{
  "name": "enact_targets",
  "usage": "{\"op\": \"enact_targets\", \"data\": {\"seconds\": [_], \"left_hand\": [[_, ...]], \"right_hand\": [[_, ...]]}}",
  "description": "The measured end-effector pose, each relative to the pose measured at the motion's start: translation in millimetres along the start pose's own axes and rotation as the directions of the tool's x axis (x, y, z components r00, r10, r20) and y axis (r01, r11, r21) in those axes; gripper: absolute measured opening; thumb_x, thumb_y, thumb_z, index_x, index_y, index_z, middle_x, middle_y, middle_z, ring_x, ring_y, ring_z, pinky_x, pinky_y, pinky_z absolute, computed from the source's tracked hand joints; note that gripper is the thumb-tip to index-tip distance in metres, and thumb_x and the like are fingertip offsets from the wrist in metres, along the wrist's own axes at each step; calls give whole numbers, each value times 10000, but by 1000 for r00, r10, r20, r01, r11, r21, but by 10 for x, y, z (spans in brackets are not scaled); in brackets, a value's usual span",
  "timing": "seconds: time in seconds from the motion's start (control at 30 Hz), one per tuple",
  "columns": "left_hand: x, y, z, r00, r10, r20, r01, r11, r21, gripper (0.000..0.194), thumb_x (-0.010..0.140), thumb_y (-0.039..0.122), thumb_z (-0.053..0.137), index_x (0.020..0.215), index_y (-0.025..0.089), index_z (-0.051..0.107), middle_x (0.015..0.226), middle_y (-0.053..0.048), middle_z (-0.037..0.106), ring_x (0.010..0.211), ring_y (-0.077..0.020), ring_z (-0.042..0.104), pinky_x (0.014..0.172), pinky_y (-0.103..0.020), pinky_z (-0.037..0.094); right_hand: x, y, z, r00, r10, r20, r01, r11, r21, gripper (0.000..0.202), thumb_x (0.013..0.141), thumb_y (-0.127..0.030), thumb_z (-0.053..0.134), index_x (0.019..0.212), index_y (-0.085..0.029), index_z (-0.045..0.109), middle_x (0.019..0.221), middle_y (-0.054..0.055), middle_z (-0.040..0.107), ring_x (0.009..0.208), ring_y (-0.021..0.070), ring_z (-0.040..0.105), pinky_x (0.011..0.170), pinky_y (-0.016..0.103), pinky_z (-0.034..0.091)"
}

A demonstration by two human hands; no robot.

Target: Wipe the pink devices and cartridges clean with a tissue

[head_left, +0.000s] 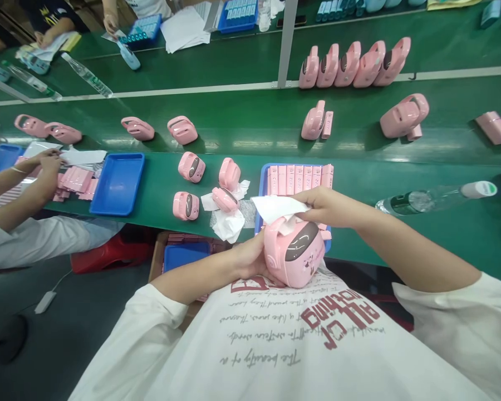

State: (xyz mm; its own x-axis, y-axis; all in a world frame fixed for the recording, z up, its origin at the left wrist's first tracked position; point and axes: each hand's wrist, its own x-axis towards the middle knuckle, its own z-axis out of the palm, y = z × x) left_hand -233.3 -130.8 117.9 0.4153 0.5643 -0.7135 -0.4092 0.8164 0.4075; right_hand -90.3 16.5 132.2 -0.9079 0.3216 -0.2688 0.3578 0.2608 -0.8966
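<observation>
Close to my chest is a rounded pink plastic device (294, 253) with a loop handle, a dark oval window and a small printed figure. My left hand (254, 259) grips it from the left side and below. A white paper wipe (278, 209) is pinched in my right hand (323, 206), lying against the device's top near the handle. Part of the wipe tucks in by the handle, and my left fingertips are hidden. Behind the device, a blue tray (264, 181) holds a row of pink rectangular pieces (290, 177).
Several similar pink devices (192, 167) stand left of the tray, near crumpled white wipes (229, 224). A water bottle (434, 199) lies on the right. At left, a co-worker's hands (48, 167) are beside another blue tray (117, 184). More pink devices (350, 64) line the bench beyond.
</observation>
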Motion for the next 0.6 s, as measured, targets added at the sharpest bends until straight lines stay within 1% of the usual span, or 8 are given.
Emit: {"op": "enact_targets", "data": {"seconds": [0.07, 0.13, 0.17, 0.23, 0.3, 0.37, 0.47, 0.6], "left_hand": [[-23, -21, 6, 999, 43, 27, -41, 997, -57, 613, 755, 674, 526, 1144, 215, 641, 1069, -98, 705, 884, -266, 659, 741, -370, 501], [-48, -21, 19, 990, 127, 61, -119, 986, -119, 544, 755, 619, 578, 1098, 206, 668, 1067, -85, 710, 953, -257, 644, 799, -350, 483], [-63, -9, 31, 983, 168, 70, -157, 977, -144, 516, 744, 595, 609, 1067, 199, 682, 1047, -80, 716, 956, -249, 640, 814, -340, 477], [-97, 35, 64, 969, 237, 70, -222, 959, -178, 474, 714, 550, 665, 1014, 185, 701, 996, -71, 727, 933, -234, 639, 816, -324, 472], [-129, 87, 96, 953, 297, 55, -282, 941, -189, 439, 712, 499, 687, 1015, 181, 701, 983, -64, 728, 933, -229, 634, 818, -322, 469], [-149, 123, 112, 940, 338, 44, -325, 928, -181, 443, 722, 494, 678, 1031, 177, 695, 958, -66, 728, 911, -233, 637, 800, -326, 473], [-147, 116, 95, 958, 284, 28, -279, 953, -120, 509, 729, 576, 631, 1034, 172, 688, 890, -77, 727, 785, -226, 647, 703, -322, 487], [-103, 41, 58, 987, 161, 28, -161, 987, -16, 620, 740, 656, 559, 1125, 180, 650, 949, -115, 722, 776, -240, 661, 650, -318, 499]], "right_hand": [[-54, 98, -40, 996, -55, 69, 39, 975, 219, 203, 752, -322, 571, 809, -147, 656, 750, 22, 644, 678, 134, 565, 591, 225, 426], [-86, 239, -41, 996, -64, 69, 31, 916, 400, 247, 741, -384, 634, 793, -144, 667, 749, 31, 647, 681, 138, 575, 615, 242, 451], [-89, 318, -18, 999, -46, 28, 27, 874, 485, 259, 721, -404, 671, 763, -149, 670, 716, 27, 640, 654, 134, 568, 608, 248, 453], [-72, 464, 75, 992, 30, -122, 56, 760, 648, 267, 656, -421, 742, 698, -169, 664, 630, 6, 605, 582, 117, 537, 573, 250, 443], [-44, 559, 197, 953, 111, -281, 149, 637, 756, 283, 583, -430, 789, 660, -194, 655, 598, -8, 585, 559, 114, 527, 564, 258, 447], [-35, 580, 294, 922, 136, -364, 216, 599, 771, 306, 552, -456, 802, 652, -209, 651, 633, -1, 601, 600, 131, 550, 600, 280, 469], [-70, 492, 303, 943, 78, -325, 173, 716, 676, 335, 633, -520, 747, 668, -203, 644, 674, 17, 614, 650, 149, 560, 646, 305, 477], [-83, 281, 132, 982, 34, -187, 35, 935, 352, 315, 727, -447, 672, 609, -170, 581, 550, -15, 508, 529, 96, 448, 514, 232, 374]]}}
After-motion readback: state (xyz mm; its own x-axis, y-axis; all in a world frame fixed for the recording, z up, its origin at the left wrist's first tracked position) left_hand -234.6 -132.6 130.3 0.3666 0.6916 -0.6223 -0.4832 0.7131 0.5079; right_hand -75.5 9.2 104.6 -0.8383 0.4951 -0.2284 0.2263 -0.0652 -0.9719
